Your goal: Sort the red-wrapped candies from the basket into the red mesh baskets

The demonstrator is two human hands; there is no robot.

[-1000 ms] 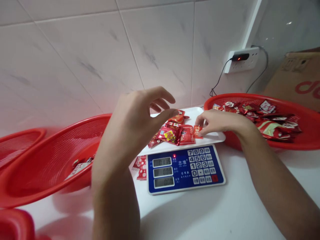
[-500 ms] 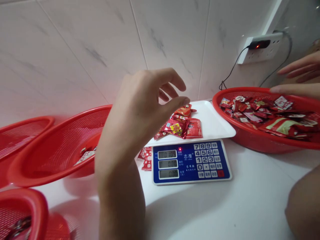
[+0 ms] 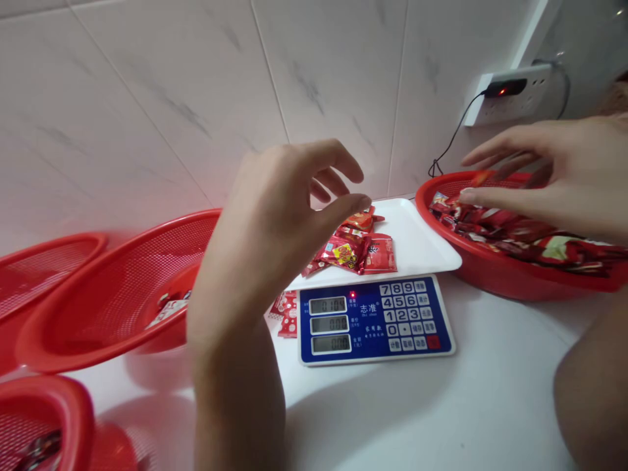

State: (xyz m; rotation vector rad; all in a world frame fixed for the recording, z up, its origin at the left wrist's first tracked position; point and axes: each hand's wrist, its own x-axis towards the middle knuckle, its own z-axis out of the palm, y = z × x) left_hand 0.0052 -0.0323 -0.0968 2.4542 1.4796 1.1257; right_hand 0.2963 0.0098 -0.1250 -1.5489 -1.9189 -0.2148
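And there's the left hand mid-frame, thumb and fingers parted beside red packets on the white tray, while the right hand gapes above the red basket, far right!

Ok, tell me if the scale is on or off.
On: the scale shows digits on its three displays, and a red light glows beside the top one.
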